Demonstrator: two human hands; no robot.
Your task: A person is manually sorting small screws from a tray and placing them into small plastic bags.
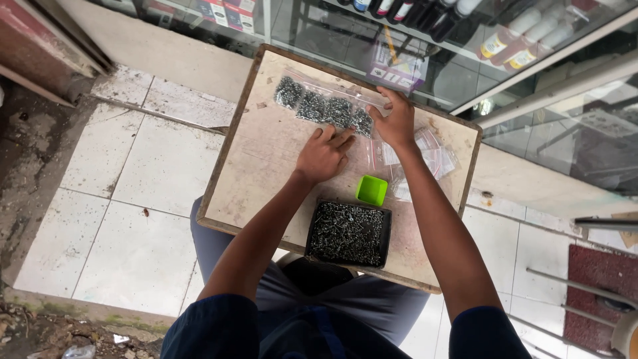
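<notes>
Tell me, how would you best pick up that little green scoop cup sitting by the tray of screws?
Probably by the rim of the green cup, pinching two opposite walls from above. It stands upright and open-topped on the board, just beyond the black tray of screws, so coming straight down avoids the tray. The right hand is the nearer; the left hand rests flat on the board.

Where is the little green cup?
In the head view, the green cup sits on the wooden board, just beyond the black tray of screws, below the right hand.
</notes>
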